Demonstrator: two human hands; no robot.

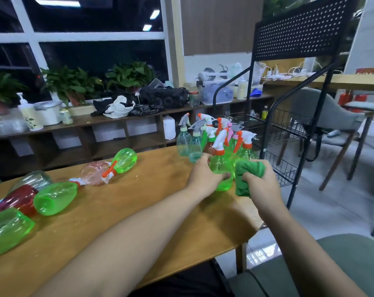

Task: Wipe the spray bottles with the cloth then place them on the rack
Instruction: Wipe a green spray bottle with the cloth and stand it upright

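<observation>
Forearms point(139, 243) cropped below, left hand point(203, 176) gripping green bottle point(221, 165), right hand point(261, 187) clutching cloth point(249, 170)

Wooden table point(139, 200): toppled bottles point(55, 198) left, upright bottles point(184, 140) clustered far right.

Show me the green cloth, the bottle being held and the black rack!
green cloth point(249, 169), head view, bunched top folds.
green bottle point(221, 162), head view, its shoulder.
black rack point(299, 28), head view, perforated top panel.

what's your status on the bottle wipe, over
Left hand grips green spray bottle, upright. Right hand holds green cloth against it. Other upright bottles crowd behind; rack just beyond.
</observation>
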